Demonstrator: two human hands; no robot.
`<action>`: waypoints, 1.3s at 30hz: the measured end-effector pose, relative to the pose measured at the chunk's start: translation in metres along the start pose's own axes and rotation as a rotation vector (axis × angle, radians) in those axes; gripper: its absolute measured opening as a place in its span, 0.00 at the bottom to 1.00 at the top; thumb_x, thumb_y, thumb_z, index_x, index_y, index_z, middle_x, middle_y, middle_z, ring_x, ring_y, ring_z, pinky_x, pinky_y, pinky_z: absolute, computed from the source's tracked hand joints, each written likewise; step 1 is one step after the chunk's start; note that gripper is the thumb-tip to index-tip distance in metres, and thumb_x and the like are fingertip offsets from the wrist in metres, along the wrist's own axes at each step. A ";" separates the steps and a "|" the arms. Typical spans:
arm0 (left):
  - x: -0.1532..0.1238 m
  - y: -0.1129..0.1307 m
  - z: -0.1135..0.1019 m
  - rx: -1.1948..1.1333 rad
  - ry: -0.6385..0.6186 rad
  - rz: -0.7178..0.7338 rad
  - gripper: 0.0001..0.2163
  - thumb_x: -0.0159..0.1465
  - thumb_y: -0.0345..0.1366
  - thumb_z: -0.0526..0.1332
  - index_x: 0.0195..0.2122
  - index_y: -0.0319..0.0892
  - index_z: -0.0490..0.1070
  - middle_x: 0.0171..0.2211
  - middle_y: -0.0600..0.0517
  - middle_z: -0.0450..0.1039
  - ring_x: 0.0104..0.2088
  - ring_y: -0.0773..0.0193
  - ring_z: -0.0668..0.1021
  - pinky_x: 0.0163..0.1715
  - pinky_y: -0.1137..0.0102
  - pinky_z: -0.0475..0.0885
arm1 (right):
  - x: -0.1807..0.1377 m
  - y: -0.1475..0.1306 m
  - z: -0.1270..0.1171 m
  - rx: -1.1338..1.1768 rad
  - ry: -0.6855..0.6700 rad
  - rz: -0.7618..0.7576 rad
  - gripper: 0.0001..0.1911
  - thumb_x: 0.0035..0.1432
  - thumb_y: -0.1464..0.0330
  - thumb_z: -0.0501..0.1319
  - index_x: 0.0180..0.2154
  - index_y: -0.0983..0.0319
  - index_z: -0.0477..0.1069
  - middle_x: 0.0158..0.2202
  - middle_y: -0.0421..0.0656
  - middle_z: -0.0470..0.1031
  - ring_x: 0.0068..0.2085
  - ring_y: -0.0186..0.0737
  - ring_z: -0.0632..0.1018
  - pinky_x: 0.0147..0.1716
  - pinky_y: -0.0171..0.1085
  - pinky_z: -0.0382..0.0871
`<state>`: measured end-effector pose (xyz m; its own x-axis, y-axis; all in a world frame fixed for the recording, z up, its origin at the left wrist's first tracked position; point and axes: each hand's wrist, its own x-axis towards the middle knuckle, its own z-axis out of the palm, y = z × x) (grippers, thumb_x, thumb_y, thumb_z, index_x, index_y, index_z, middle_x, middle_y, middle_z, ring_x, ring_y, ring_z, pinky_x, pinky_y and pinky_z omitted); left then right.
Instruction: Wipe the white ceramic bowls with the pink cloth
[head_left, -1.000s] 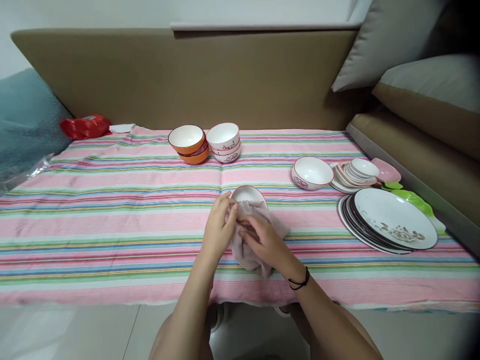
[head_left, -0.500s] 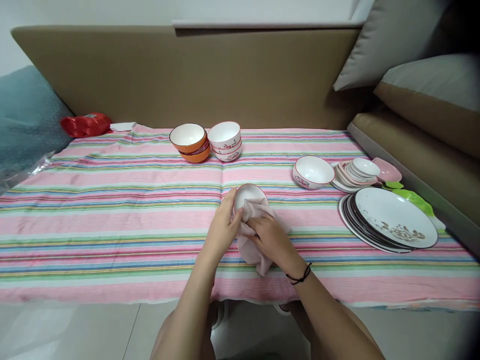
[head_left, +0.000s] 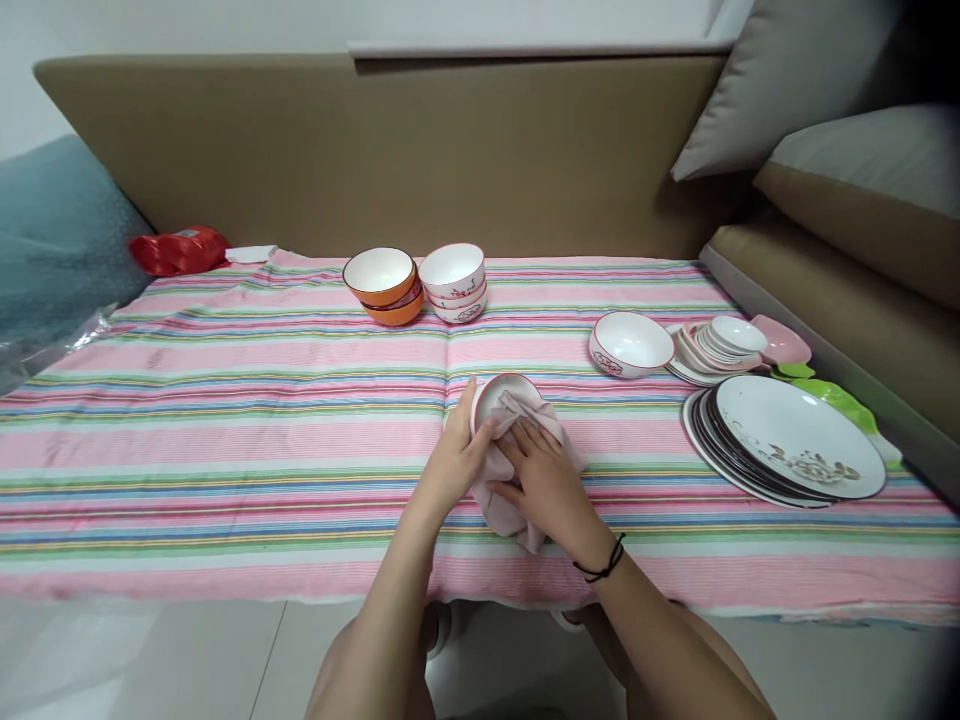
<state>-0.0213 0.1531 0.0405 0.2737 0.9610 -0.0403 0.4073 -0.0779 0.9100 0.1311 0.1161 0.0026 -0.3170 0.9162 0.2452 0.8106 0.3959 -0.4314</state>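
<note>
A small white bowl with a red rim [head_left: 501,390] is tilted toward me above the striped tablecloth [head_left: 225,420]. My left hand [head_left: 459,455] grips the bowl's left rim, thumb on its inner edge. My right hand [head_left: 546,482] presses a pale pink cloth [head_left: 501,500] into and around the bowl, fingers closed on the cloth. The cloth hangs below both hands and hides the bowl's near side.
Stacked orange bowls [head_left: 382,285] and white bowls [head_left: 454,282] stand at the back. A single white bowl [head_left: 630,343], stacked small dishes [head_left: 724,345] and large black-rimmed plates [head_left: 787,445] lie to the right. A red bag [head_left: 178,250] lies back left. Sofa cushions [head_left: 847,180] are to the right.
The bowl and both hands have shifted slightly right and away. My right hand has moved the cloth up over the bowl's rim, and my left thumb now rests on the rim.
</note>
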 end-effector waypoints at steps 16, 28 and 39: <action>0.004 -0.006 0.006 0.020 0.084 0.028 0.28 0.69 0.44 0.49 0.67 0.40 0.46 0.69 0.41 0.47 0.69 0.55 0.52 0.67 0.56 0.49 | 0.008 -0.007 -0.003 0.166 -0.035 -0.144 0.30 0.58 0.69 0.62 0.62 0.61 0.59 0.63 0.51 0.61 0.64 0.54 0.61 0.60 0.56 0.58; 0.007 -0.008 0.005 0.012 0.116 0.027 0.25 0.69 0.44 0.49 0.65 0.40 0.50 0.67 0.41 0.51 0.67 0.52 0.56 0.65 0.55 0.53 | 0.010 -0.010 -0.008 0.275 -0.017 -0.044 0.05 0.60 0.73 0.57 0.35 0.61 0.71 0.33 0.43 0.76 0.34 0.43 0.76 0.32 0.40 0.69; 0.005 -0.007 0.004 0.045 0.096 0.026 0.27 0.69 0.45 0.48 0.66 0.41 0.48 0.68 0.41 0.50 0.68 0.53 0.55 0.65 0.54 0.52 | 0.009 -0.013 0.004 0.078 0.009 -0.002 0.13 0.58 0.76 0.54 0.43 0.63 0.73 0.39 0.50 0.78 0.44 0.51 0.76 0.46 0.49 0.69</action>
<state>-0.0196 0.1573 0.0323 0.2007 0.9793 0.0247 0.4408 -0.1128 0.8905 0.1154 0.1193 0.0071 -0.3138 0.9149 0.2538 0.7692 0.4017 -0.4970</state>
